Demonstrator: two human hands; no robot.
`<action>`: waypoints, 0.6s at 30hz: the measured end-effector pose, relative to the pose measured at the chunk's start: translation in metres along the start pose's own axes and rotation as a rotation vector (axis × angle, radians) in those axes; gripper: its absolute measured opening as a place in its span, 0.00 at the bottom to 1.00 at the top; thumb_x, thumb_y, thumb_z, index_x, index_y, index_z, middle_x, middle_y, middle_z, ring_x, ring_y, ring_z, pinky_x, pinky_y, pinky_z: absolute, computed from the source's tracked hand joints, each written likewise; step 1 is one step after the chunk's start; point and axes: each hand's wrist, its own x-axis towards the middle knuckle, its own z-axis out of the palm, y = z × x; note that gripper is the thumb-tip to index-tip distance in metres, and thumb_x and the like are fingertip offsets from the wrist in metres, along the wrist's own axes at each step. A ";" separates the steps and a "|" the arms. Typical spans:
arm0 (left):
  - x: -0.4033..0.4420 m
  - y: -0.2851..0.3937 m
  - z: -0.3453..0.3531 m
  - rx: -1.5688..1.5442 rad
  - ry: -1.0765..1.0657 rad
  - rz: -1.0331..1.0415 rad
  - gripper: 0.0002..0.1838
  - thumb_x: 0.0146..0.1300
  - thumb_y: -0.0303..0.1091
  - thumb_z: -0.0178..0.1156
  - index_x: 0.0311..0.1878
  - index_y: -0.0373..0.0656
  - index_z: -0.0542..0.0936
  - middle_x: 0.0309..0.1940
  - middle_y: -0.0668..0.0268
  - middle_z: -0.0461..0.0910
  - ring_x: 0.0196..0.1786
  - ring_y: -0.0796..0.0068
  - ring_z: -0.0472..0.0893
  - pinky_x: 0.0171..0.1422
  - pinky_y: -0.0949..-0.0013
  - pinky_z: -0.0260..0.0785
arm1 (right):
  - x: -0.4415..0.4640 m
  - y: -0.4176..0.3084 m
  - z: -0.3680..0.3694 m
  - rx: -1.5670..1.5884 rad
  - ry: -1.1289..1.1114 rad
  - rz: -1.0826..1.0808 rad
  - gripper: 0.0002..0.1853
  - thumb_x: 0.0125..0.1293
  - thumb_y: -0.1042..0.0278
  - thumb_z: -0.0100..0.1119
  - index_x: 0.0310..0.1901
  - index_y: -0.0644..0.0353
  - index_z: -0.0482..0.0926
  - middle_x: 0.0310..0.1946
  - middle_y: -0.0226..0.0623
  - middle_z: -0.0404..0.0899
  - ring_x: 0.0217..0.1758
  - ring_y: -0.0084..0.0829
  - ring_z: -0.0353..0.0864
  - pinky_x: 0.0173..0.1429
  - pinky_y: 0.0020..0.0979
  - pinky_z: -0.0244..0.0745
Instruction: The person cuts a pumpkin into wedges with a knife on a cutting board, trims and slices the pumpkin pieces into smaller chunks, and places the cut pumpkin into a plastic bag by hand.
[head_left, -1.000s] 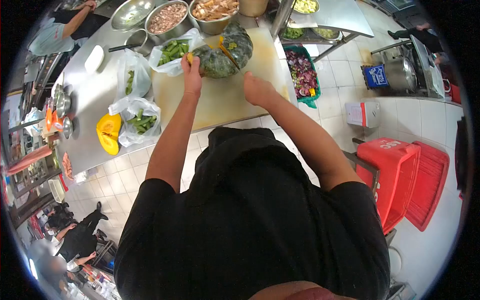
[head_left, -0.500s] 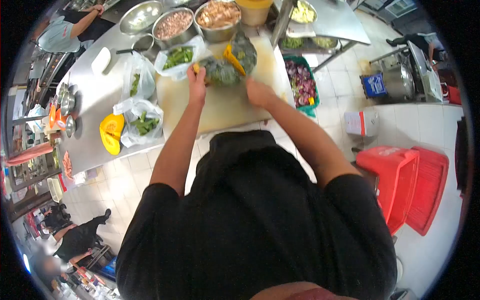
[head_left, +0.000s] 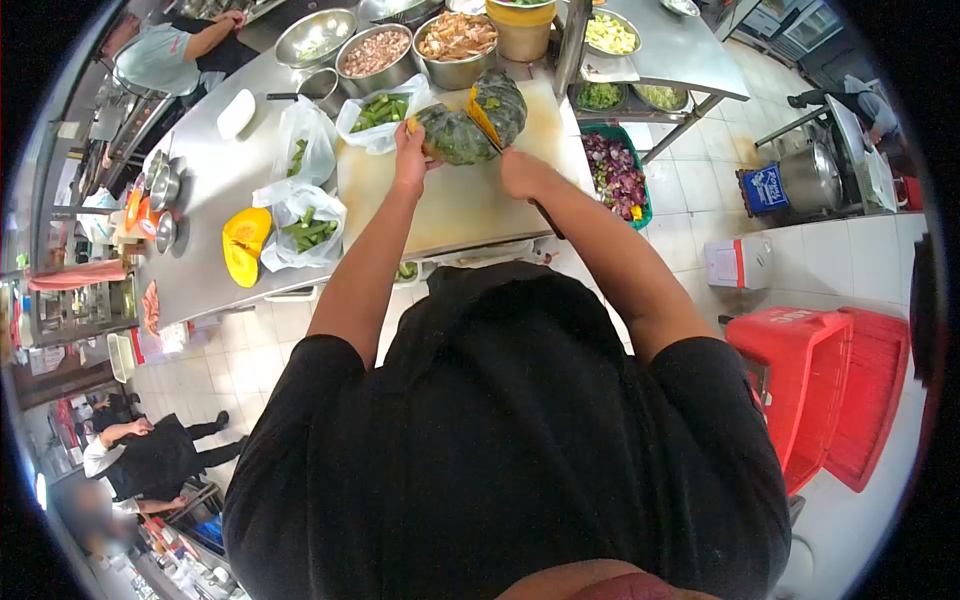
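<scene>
My left hand (head_left: 411,158) is closed around the left end of a green-skinned pumpkin piece (head_left: 452,136) on the pale cutting board (head_left: 440,215). A second pumpkin piece (head_left: 503,105) leans against it on the right, with its orange flesh showing along the cut. My right hand (head_left: 524,174) grips a knife (head_left: 546,212), whose dark handle end sticks out below the wrist. Its blade is mostly hidden, with its visible part between the two pieces. Just behind my left hand lies a plastic bag of cut green vegetables (head_left: 382,110).
Metal bowls of chopped pink meat (head_left: 375,54) and brownish pieces (head_left: 457,40) line the back. Left are an orange pumpkin wedge (head_left: 245,246) and another bag of greens (head_left: 308,232). A green crate of purple onions (head_left: 616,172) stands right, and a red bin (head_left: 800,375) further off.
My left hand has shifted its hold on the pumpkin piece. The right wrist has turned, and the knife's handle end now shows. The whole view has shifted slightly.
</scene>
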 end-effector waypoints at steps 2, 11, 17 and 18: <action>0.000 0.005 0.000 -0.001 0.011 0.000 0.30 0.77 0.49 0.50 0.77 0.59 0.56 0.67 0.61 0.69 0.61 0.62 0.76 0.54 0.50 0.79 | -0.005 -0.007 -0.021 -0.027 -0.131 -0.007 0.14 0.63 0.77 0.49 0.46 0.79 0.75 0.37 0.64 0.84 0.34 0.53 0.88 0.38 0.47 0.82; -0.005 -0.002 0.001 0.011 0.007 0.017 0.29 0.78 0.51 0.48 0.78 0.60 0.55 0.66 0.62 0.71 0.58 0.64 0.77 0.51 0.55 0.78 | -0.037 0.000 -0.006 -0.054 -0.081 -0.007 0.16 0.63 0.74 0.50 0.47 0.77 0.80 0.48 0.64 0.83 0.53 0.56 0.86 0.56 0.48 0.82; -0.004 -0.003 -0.009 -0.032 -0.019 0.014 0.33 0.77 0.55 0.50 0.79 0.60 0.54 0.67 0.62 0.69 0.60 0.62 0.76 0.53 0.52 0.79 | 0.017 0.027 0.048 0.120 0.085 0.090 0.18 0.68 0.71 0.47 0.54 0.75 0.75 0.55 0.64 0.81 0.58 0.59 0.83 0.63 0.51 0.77; -0.005 -0.009 -0.009 -0.048 -0.023 0.004 0.34 0.76 0.56 0.50 0.79 0.60 0.53 0.67 0.61 0.69 0.60 0.62 0.76 0.53 0.52 0.79 | 0.011 0.025 0.045 0.108 0.089 0.101 0.18 0.68 0.71 0.47 0.55 0.74 0.74 0.55 0.64 0.81 0.59 0.59 0.83 0.63 0.52 0.77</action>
